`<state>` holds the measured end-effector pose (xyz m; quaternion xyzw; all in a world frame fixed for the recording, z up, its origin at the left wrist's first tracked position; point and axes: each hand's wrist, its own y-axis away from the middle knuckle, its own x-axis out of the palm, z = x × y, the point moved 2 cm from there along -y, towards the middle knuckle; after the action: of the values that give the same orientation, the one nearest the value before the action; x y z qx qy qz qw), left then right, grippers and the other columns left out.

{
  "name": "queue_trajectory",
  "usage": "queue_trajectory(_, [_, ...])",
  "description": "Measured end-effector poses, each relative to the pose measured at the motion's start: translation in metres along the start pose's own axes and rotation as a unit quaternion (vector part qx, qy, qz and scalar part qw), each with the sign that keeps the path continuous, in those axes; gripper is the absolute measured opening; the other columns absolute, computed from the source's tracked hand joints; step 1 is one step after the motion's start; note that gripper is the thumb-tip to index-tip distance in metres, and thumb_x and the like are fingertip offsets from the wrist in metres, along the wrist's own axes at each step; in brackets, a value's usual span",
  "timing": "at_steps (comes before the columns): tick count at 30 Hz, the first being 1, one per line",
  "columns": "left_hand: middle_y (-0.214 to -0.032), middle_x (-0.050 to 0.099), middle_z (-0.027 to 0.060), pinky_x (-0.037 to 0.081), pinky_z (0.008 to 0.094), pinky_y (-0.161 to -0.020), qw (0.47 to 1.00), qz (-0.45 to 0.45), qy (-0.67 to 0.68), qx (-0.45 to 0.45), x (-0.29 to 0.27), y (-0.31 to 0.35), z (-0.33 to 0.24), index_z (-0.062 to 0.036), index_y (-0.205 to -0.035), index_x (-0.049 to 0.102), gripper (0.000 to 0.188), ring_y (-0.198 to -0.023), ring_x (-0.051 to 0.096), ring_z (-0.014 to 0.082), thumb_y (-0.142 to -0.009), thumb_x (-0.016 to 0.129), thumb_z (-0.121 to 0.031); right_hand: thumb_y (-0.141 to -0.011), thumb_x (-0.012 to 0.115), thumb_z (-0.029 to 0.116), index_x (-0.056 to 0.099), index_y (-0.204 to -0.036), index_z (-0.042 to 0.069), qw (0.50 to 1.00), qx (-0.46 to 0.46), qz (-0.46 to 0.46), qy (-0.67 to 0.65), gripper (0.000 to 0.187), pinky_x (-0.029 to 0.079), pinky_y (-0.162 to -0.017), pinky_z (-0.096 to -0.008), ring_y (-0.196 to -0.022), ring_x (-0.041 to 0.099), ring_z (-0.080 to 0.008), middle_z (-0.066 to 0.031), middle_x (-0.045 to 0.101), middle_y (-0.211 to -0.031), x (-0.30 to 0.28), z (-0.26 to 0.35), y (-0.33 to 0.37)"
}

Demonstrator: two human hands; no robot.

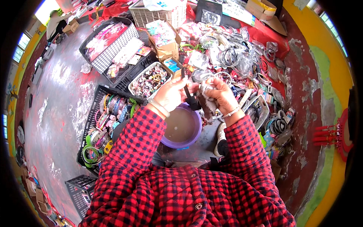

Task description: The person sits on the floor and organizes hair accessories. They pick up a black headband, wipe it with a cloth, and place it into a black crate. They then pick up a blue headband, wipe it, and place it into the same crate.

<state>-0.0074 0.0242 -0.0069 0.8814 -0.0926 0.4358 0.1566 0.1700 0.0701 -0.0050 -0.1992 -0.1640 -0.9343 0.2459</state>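
Note:
My left hand (172, 94) pinches a narrow black band (186, 89), which stands nearly upright and has a dark, bulky lump at its lower end. Close by on the right, my right hand (223, 97) is closed on a crumpled grey-brown cloth (208, 104) that hangs from its fingers. Both hands are above the rear rim of a purple basin (197, 133) holding murky, greyish water. Part of the band is hidden behind the left fingers.
A black crate (84, 142) of headbands stands left of the basin. Behind it are a white basket (132, 90) of hair accessories, a grey crate (119, 47) and a cardboard box (166, 51). Bagged accessories (227, 49) are heaped at the right. A shoe (220, 140) shows beside the basin.

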Motion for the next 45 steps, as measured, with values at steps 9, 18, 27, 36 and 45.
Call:
queue_trajectory(9, [-0.1, 0.057, 0.0215, 0.048, 0.0413, -0.082, 0.991, -0.107, 0.064, 0.049, -0.016, 0.002, -0.025, 0.0087, -0.112, 0.045, 0.038, -0.091, 0.059, 0.0303, -0.093, 0.043, -0.024, -0.078, 0.062, 0.003, 0.053, -0.102, 0.007, 0.995, -0.037, -0.01, 0.089, 0.026, 0.045, -0.063, -0.0204, -0.07, 0.054, -0.0075, -0.0007, 0.058, -0.086, -0.025, 0.033, 0.011])
queue_trajectory(18, [-0.094, 0.058, 0.0177, 0.05, 0.0358, -0.077, 0.968, -0.224, 0.101, 0.054, -0.02, -0.004, -0.019, 0.0067, -0.108, 0.049, 0.031, -0.087, 0.06, 0.0256, -0.091, 0.046, -0.019, -0.072, 0.062, -0.005, 0.051, -0.116, 0.004, 0.936, 0.01, 0.242, 0.256, 0.046, 0.041, -0.084, -0.0241, -0.096, 0.05, -0.0086, -0.0006, 0.056, -0.105, 0.022, -0.003, 0.019])
queue_trajectory(27, [-0.097, 0.055, 0.0195, 0.052, 0.034, -0.075, 0.95, -0.224, 0.191, 0.1, -0.029, -0.005, -0.014, 0.0073, -0.101, 0.048, 0.026, -0.086, 0.059, 0.0296, -0.092, 0.046, -0.017, -0.079, 0.063, 0.009, 0.057, -0.106, 0.005, 0.958, 0.076, 0.178, 0.211, 0.028, 0.041, -0.065, -0.0187, -0.076, 0.05, -0.0023, 0.0047, 0.057, -0.084, 0.036, 0.0, 0.024])
queue_trajectory(36, [-0.097, 0.056, 0.0197, 0.051, 0.0366, -0.077, 0.944, -0.228, 0.212, 0.107, -0.034, -0.012, 0.0, 0.0053, -0.105, 0.047, 0.035, -0.085, 0.059, 0.0288, -0.093, 0.043, -0.027, -0.072, 0.068, 0.01, 0.064, -0.086, 0.002, 0.863, -0.207, -0.008, 0.462, 0.016, 0.047, -0.062, -0.0262, -0.066, 0.059, -0.0128, -0.0052, 0.062, -0.075, 0.05, -0.016, 0.02])
queue_trajectory(45, [-0.096, 0.059, 0.0045, 0.045, 0.0327, -0.079, 0.998, -0.015, -0.043, 0.041, 0.007, -0.005, 0.011, -0.0081, -0.108, 0.053, 0.023, -0.086, 0.056, 0.0159, -0.091, 0.05, -0.022, -0.071, 0.068, 0.008, 0.065, -0.08, 0.001, 0.853, -0.29, -0.126, 0.415, 0.012, 0.046, -0.059, -0.029, -0.064, 0.058, -0.0195, -0.0083, 0.059, -0.07, 0.035, -0.002, 0.018])
